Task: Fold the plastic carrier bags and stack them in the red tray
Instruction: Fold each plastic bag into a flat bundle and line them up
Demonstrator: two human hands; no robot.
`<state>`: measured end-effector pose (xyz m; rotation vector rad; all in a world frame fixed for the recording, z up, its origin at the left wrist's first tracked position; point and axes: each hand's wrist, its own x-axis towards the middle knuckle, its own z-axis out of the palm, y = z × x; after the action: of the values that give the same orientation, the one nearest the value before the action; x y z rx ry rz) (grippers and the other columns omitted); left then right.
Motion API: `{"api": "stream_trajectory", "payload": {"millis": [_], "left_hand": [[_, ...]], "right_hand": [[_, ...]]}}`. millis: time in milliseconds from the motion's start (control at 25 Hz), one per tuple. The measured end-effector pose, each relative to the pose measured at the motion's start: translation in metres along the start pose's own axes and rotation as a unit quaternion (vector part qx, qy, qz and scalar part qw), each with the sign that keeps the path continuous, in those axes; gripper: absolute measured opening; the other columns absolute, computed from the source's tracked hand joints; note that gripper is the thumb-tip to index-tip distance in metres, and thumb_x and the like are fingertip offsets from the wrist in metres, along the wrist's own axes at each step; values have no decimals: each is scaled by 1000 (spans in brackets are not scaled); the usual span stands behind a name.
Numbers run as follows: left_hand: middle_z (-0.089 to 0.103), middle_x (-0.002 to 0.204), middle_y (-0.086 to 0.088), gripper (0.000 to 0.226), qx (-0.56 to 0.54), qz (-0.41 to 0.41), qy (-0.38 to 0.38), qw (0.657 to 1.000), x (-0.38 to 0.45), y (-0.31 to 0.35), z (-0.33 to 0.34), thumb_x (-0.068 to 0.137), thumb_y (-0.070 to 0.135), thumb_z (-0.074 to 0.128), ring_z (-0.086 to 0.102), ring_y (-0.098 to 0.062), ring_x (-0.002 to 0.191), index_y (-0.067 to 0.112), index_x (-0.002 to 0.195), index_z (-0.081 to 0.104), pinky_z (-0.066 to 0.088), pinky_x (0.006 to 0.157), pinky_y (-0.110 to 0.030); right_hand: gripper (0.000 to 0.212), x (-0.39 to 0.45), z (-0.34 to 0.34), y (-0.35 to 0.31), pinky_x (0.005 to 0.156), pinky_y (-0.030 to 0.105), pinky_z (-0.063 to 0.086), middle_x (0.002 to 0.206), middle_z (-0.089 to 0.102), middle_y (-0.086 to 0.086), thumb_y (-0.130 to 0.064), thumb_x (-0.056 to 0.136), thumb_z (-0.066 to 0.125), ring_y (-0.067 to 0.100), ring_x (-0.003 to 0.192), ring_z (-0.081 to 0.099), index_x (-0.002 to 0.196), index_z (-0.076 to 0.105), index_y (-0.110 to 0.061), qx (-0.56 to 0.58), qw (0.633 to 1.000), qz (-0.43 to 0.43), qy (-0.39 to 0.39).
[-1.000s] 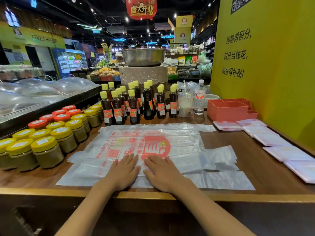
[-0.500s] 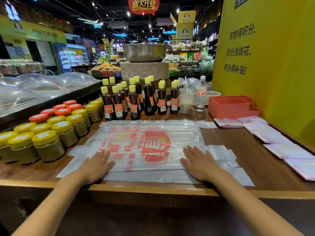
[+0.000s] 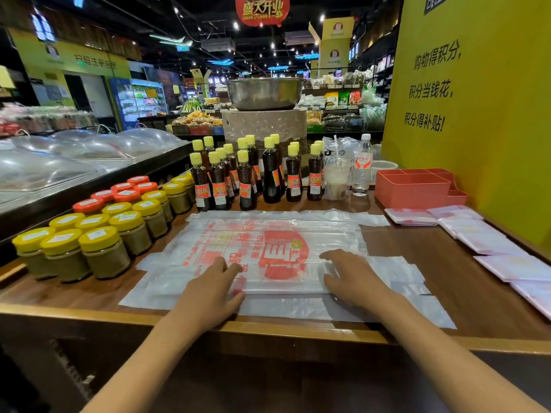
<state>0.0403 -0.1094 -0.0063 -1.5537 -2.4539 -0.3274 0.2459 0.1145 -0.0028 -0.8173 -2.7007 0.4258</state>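
A: Where are the fingers [image 3: 231,268] right now?

B: Both sets lie flat and spread, gripping nothing. The left hand [image 3: 213,289] and right hand [image 3: 350,275] press palm-down on the near part of the top carrier bag [image 3: 268,251], which lies flat on the desk [image 3: 417,248] directly under them, its red print between and just beyond the fingertips.

A: How will it handle?

B: I'd judge it very light, limp and slippery. The film is thin, with more loose bags [image 3: 298,308] beneath it, so it probably slides and traps air.

A: Where should one take hold?

B: Likely at the near edge, just under the palms, pinching both corners and lifting it over away from the body. A single-handed pinch would probably let it skew.

A: And outward from the hands?

B: Folded bags [image 3: 489,242] lie well off to the right of the right fingers; the red tray [image 3: 413,189] stands beyond those, far right. Jars [image 3: 104,248] sit left of the left fingers, bottles [image 3: 247,177] beyond the bag.
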Motion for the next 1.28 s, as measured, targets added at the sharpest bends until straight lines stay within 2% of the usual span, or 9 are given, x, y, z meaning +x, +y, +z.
{"api": "stream_trajectory", "payload": {"millis": [160, 320, 560, 680, 800, 1000, 1080, 1160, 1280], "left_hand": [[66, 122, 5, 46, 43, -56, 6, 997, 8, 20, 5, 102, 45, 42, 64, -14, 105, 33, 147, 37, 49, 81, -27], [67, 93, 14, 40, -160, -144, 31, 976, 17, 35, 13, 100, 36, 47, 61, -1, 79, 30, 139, 51, 49, 70, -25], [59, 109, -5, 29, -527, -276, 120, 795, 49, 59, 23, 99, 23, 60, 68, -23, 84, 16, 127, 55, 62, 63, -35], [56, 115, -7, 26, -586, -297, 132, 743, 66, 71, 23, 96, 8, 56, 67, -29, 93, 19, 119, 56, 63, 67, -42], [59, 116, -10, 35, -615, -280, 91, 731, 85, 79, 21, 91, -1, 55, 67, -29, 96, 16, 121, 57, 61, 69, -37], [59, 125, -10, 38, -605, -216, -24, 766, 108, 109, 29, 91, 1, 58, 66, -23, 99, 22, 122, 57, 61, 75, -35], [55, 137, -8, 33, -485, -142, -40, 862, 112, 116, 34, 98, 12, 56, 62, -19, 108, 25, 128, 54, 59, 80, -32], [40, 153, -5, 34, -237, -33, 20, 971, 115, 114, 39, 101, 25, 54, 44, -23, 135, 27, 134, 53, 44, 105, -38], [43, 150, -1, 32, -130, 56, 84, 986, 107, 103, 32, 97, 19, 61, 41, -22, 137, 26, 128, 60, 38, 109, -32]], "right_hand": [[42, 0, -2, -3, 108, 36, 41, 137, 55, -2, -39, 99, 53, 18, 125, 50, 139, 53, -26, -11, 1000, 8, -17], [32, 1, -10, -2, 94, 32, 50, 120, 62, -6, -39, 97, 56, 12, 107, 58, 127, 62, -28, 11, 999, 12, -36], [25, 0, -26, -5, 90, 33, 55, 108, 65, -6, -33, 94, 63, 12, 95, 64, 118, 68, -24, 101, 991, 25, -82], [42, -3, -42, -9, 86, 32, 57, 114, 65, -4, -35, 90, 69, 16, 90, 69, 130, 62, -24, 114, 971, 52, -205], [64, -4, -59, -5, 88, 29, 57, 120, 67, -3, -47, 88, 72, 13, 94, 70, 142, 49, -23, 89, 955, 67, -274], [75, -5, -49, 11, 80, 29, 57, 109, 70, -3, -41, 89, 72, 11, 86, 69, 151, 33, -24, 198, 965, 114, -132], [69, -9, -39, 16, 78, 28, 58, 98, 72, -5, -36, 88, 74, 9, 80, 69, 147, 39, -26, 218, 965, 107, -102], [58, -13, -31, 18, 74, 25, 58, 97, 69, -9, -42, 89, 71, 9, 80, 68, 140, 45, -31, 179, 976, 93, -84], [44, -17, -19, 24, 88, 32, 56, 108, 66, -12, -53, 95, 59, 8, 92, 63, 135, 52, -35, 100, 993, 48, -29]]}}
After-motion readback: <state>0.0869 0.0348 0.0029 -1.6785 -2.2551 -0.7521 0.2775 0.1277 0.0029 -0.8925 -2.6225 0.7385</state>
